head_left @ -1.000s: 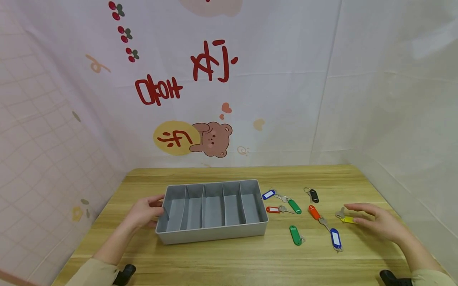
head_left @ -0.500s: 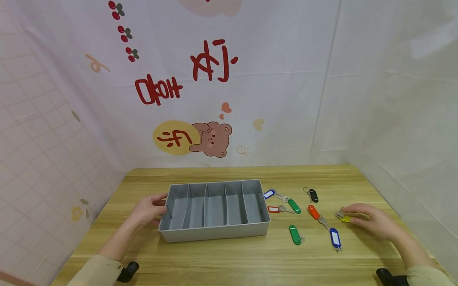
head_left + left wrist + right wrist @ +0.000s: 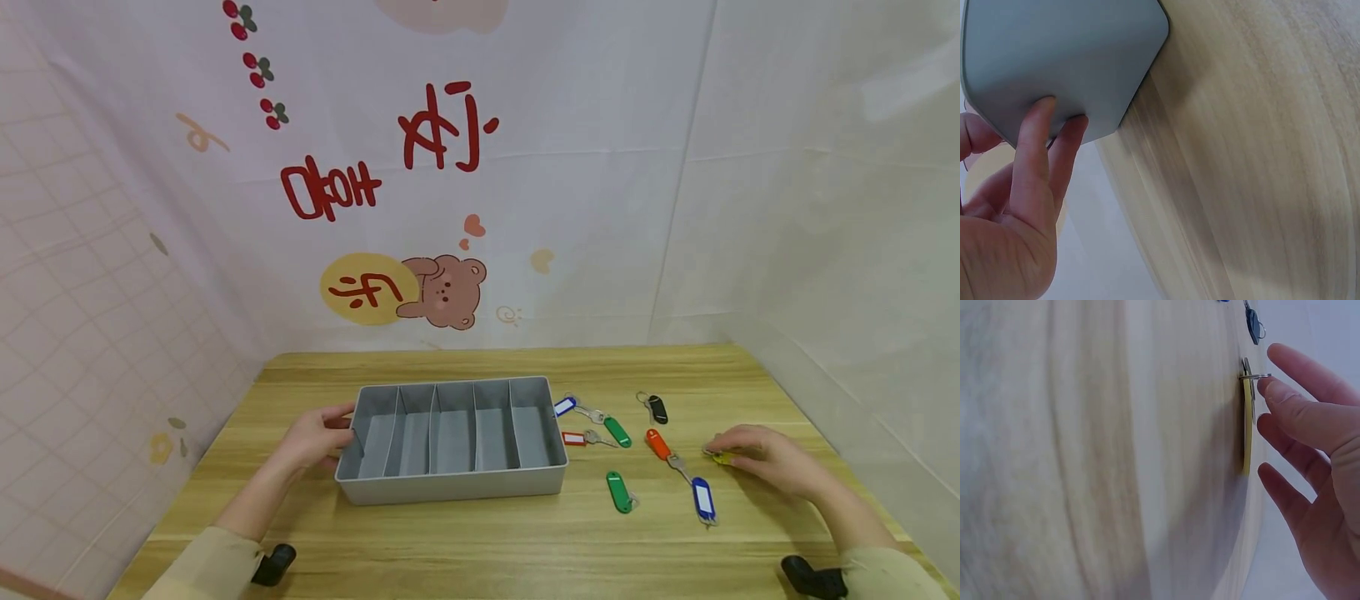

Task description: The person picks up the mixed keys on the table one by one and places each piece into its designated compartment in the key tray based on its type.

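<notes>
A grey tray with several compartments (image 3: 457, 486) stands left of centre on the table. My left hand (image 3: 311, 442) grips its left end; in the left wrist view two fingertips of that hand (image 3: 1025, 187) press on the tray wall (image 3: 1079, 56), while another digit is past the rim. At the right, my right hand (image 3: 772, 458) is over a key with a yellow tag (image 3: 723, 458). The right wrist view shows the thumb and a fingertip of this hand (image 3: 1316, 444) pinching at the metal ring (image 3: 1255, 376) of the yellow tag (image 3: 1247, 431), the other fingers spread.
Between tray and right hand lie keys with green (image 3: 619, 492), red (image 3: 574, 438), orange-red (image 3: 657, 444), blue (image 3: 702, 498) and black (image 3: 657, 409) tags. Another blue tag (image 3: 565, 406) sits close to the tray's right wall. A printed cloth (image 3: 585, 208) hangs behind the table.
The tray has shifted slightly to the right with my left hand on it. My right hand has moved a little left, and its fingers have closed in at the yellow-tagged key.
</notes>
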Tool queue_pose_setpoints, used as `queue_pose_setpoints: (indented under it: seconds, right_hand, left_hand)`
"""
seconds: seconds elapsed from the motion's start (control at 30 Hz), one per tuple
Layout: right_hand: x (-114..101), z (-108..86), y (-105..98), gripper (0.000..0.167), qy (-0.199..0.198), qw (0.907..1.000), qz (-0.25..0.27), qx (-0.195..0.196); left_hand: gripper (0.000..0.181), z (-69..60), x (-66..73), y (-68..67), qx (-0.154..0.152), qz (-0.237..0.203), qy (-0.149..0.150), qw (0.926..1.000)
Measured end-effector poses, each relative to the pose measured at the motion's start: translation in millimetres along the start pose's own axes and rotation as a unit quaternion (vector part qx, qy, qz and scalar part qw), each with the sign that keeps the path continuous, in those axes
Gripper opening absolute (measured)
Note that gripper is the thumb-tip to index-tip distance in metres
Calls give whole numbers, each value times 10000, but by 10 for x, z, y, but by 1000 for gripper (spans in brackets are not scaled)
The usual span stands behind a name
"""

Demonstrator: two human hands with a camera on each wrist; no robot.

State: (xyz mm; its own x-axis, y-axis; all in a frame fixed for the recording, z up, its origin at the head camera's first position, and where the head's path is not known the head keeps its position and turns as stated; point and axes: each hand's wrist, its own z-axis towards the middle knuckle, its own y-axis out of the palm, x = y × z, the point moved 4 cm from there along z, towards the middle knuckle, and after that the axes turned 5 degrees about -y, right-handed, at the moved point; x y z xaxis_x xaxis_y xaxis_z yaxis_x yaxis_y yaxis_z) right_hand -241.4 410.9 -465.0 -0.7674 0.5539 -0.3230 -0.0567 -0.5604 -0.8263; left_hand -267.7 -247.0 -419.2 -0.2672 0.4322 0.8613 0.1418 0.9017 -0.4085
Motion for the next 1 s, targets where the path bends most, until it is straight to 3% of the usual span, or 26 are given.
queue_pose_setpoints:
  seconds: [0.17, 0.37, 0.63, 0.83, 1.0]
  right_hand:
    - [34, 18, 40, 48, -257, 9996, 53, -72]
    - [62, 16, 54, 45, -156, 9998, 66, -136]
    - [84, 6, 66, 38, 266, 9993, -259, -85]
    - [53, 5, 37, 35, 497, 9981, -321, 183]
    - [43, 12, 5, 28, 1042, 9931, -469, 246]
  left_hand:
    - [63, 23, -19, -1, -56, 47, 63, 10000]
    - [62, 35, -27, 1, -72, 123, 135, 9998]
    - [61, 18, -8, 10, -80, 109, 150, 9998]
    - [61, 25, -8, 7, -83, 159, 107, 9998]
    - [61, 34, -14, 6, -84, 166, 95, 9998]
